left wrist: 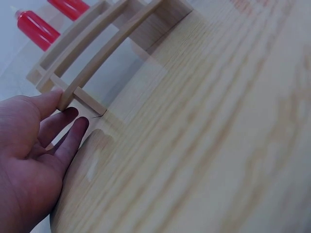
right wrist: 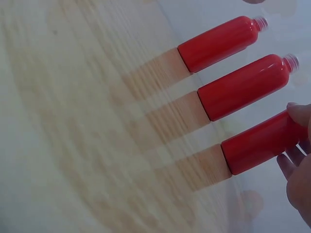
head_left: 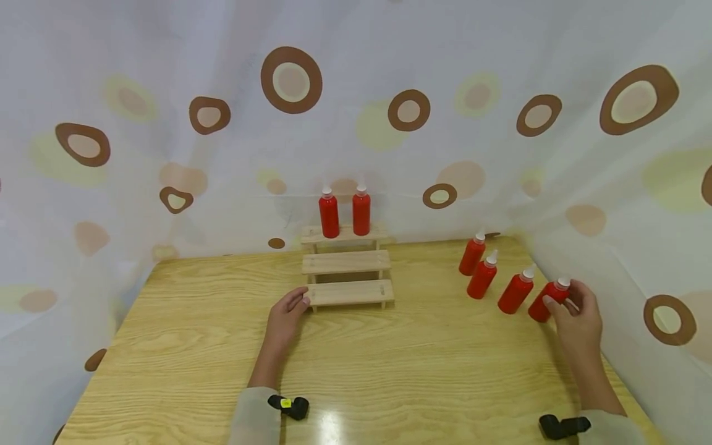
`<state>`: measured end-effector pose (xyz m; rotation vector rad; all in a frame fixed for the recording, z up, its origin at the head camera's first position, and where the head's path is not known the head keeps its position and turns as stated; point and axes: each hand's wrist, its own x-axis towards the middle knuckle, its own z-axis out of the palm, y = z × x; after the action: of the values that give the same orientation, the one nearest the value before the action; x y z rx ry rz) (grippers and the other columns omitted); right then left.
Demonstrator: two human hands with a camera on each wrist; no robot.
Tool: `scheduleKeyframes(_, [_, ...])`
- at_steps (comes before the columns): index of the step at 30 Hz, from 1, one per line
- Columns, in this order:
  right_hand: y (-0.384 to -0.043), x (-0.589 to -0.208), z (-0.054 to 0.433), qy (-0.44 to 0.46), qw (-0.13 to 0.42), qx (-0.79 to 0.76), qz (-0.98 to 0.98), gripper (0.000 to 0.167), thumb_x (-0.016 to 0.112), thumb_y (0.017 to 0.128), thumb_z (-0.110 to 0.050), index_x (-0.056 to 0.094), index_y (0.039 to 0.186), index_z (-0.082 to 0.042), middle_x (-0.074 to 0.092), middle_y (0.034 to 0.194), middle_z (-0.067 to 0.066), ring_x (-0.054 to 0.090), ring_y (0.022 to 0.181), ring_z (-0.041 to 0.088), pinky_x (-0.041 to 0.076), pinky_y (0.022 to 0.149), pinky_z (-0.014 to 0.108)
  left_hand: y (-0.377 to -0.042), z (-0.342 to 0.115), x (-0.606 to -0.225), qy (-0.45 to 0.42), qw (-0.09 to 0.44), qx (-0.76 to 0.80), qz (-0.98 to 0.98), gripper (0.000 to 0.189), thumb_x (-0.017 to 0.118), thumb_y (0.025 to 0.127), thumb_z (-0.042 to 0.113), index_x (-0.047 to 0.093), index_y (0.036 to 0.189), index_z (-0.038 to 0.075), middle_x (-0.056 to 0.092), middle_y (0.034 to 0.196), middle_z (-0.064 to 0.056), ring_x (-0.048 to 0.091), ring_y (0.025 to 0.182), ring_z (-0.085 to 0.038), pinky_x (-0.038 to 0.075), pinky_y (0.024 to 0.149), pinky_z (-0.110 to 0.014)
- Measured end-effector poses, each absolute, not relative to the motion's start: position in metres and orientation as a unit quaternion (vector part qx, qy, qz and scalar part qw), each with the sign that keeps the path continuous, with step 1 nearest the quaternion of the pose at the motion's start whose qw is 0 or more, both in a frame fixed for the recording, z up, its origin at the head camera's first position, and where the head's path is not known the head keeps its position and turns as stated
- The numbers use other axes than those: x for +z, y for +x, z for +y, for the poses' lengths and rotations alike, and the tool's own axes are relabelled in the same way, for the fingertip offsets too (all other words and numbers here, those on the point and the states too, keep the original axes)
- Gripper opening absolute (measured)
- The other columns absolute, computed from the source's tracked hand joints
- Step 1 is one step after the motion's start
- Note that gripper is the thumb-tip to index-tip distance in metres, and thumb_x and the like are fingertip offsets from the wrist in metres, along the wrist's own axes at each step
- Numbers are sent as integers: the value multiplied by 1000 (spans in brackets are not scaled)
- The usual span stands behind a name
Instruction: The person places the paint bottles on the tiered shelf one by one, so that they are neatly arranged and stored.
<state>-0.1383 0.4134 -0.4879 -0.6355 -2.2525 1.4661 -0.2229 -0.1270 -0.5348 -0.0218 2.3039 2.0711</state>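
Red bottle [right wrist: 257,145] between right fingers [right wrist: 286,167], pinched | rack [head_left: 350,293] held by left fingers [left wrist: 75,136] | likely picking-up step; next wants steady lift

At right we see a red, white-topped cylindrical bottle [head_left: 541,309], held upright; left of it stands a three-tiered pale wooden rack [head_left: 346,262].

Head: above, forward-down across wood-grain table [head_left: 423,364]
Left wrist: close, tilted, facing three-tier wooden stand [left wrist: 97,60]
Right wrist: close, tilted, facing red bottles [right wrist: 245,88]
Head–left-wrist overlap: stand
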Motion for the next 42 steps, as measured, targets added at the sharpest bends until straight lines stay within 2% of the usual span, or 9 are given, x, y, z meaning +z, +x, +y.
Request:
scheduleKeyframes(5, [-142,-489,417,-236,183,501,-812,64,61,101,-32,31,158,-25,40,158,4,46,130,15,44,97,5,-223,-127,-537,-9,16,664,748,38,62,102,26,62,137,12,56,146,-16,48,140,-29,43,113,-45])
scheduleKeyframes(14, [-136,-478,414,-240,209,491,-811,63,64,100,-24,35,156,-22,44,152,5,47,126,7,42,95,2,-224,-128,-536,-11,24,668,744,37,62,102,26,63,137,13,57,145,-14,49,140,-25,43,114,-42])
scheduleKeyframes(22, [-129,-449,404,-233,244,516,-788,62,66,98,-15,39,153,-22,50,139,-8,52,118,4,45,88,2,-224,-128,-535,-7,24,669,743,38,62,102,25,62,138,11,56,146,-16,49,140,-27,44,113,-43])
scheduleKeyframes(31, [-125,-414,378,-165,282,536,-779,63,70,94,-8,42,150,-19,53,133,-9,56,111,3,47,83,1,-223,-129,-536,-14,21,668,744,38,63,102,25,62,137,12,56,146,-16,50,139,-28,43,113,-43])
scheduleKeyframes(38, [-133,-401,347,-76,272,601,-748,64,72,92,-3,44,147,-16,55,127,-7,61,105,4,51,82,5,-221,-128,-532,-20,24,674,738,39,62,102,25,62,138,10,56,145,-16,50,139,-27,42,115,-44])
scheduleKeyframes(42, [-142,-398,328,-38,262,612,-745,62,72,92,-3,45,147,-15,56,126,-7,61,108,5,51,85,6,-221,-126,-531,-18,25,677,736,40,63,102,26,62,138,10,56,146,-16,49,139,-27,41,115,-44])
